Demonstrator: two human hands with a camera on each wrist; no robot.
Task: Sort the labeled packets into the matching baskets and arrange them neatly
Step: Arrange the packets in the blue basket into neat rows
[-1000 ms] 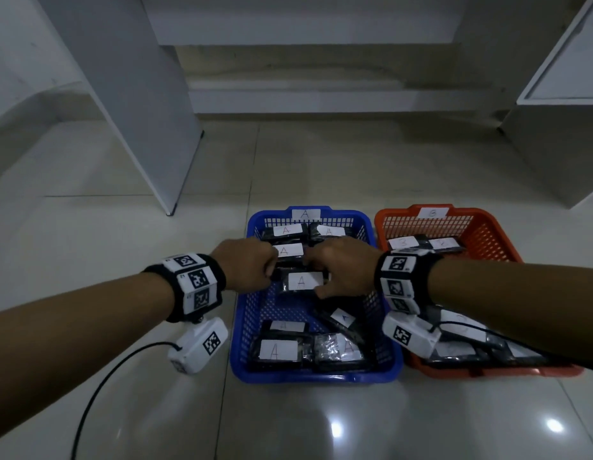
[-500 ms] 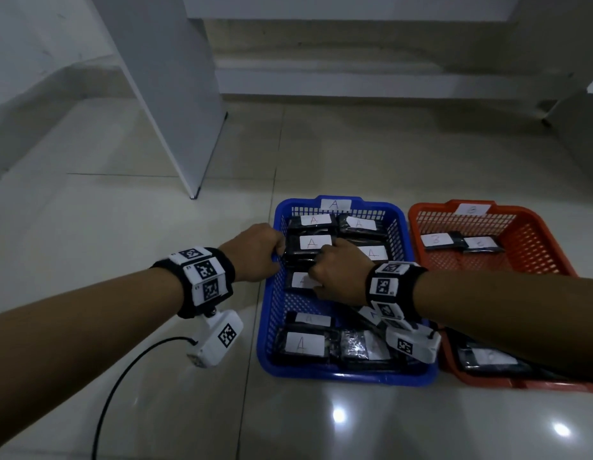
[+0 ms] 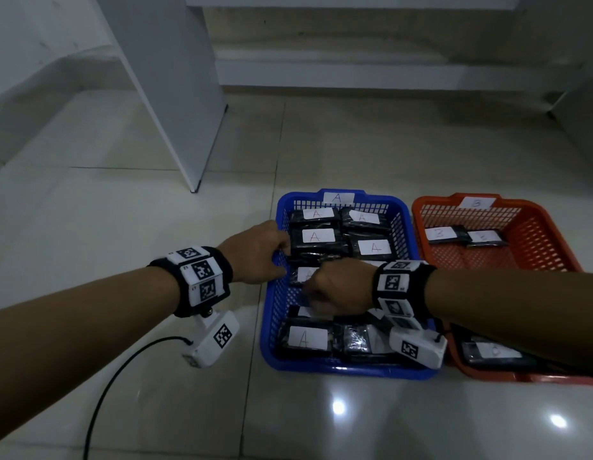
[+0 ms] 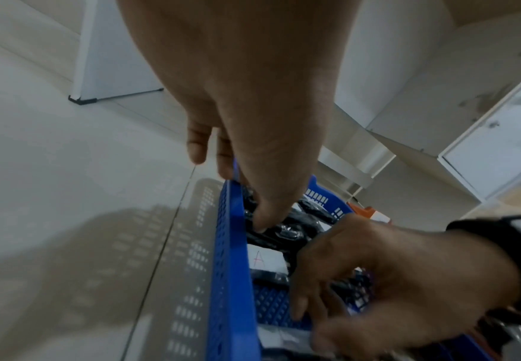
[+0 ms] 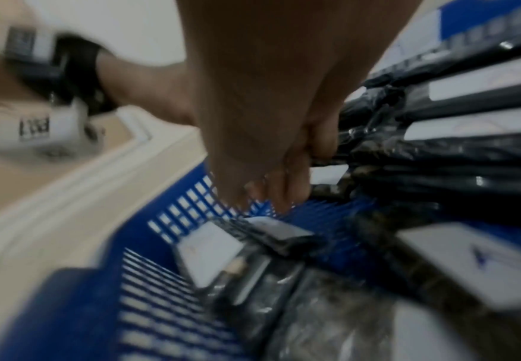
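A blue basket (image 3: 271, 327) tagged A holds several black packets with white A labels (image 3: 316, 235) in rows. My left hand (image 3: 258, 250) straddles its left rim. In the left wrist view, the left hand (image 4: 228, 191) has fingers outside the basket wall (image 4: 228, 281) and the thumb inside on a black packet. My right hand (image 3: 334, 288) is curled inside the basket, fingers down at the edge of a middle A packet (image 3: 303, 275). The blurred right wrist view shows the right hand (image 5: 287, 180) with its thumb over that packet. An orange basket (image 3: 537, 247) tagged B stands to the right.
Two B packets (image 3: 439, 234) lie at the orange basket's far end and one near its front. A white panel (image 3: 175, 94) stands on the tiled floor to the far left. A black cable (image 3: 122, 370) trails from my left wrist. A wall step runs behind the baskets.
My right hand has drawn back and left inside the blue basket, off the far packets. The left hand stays at the rim. The head view has swung left.
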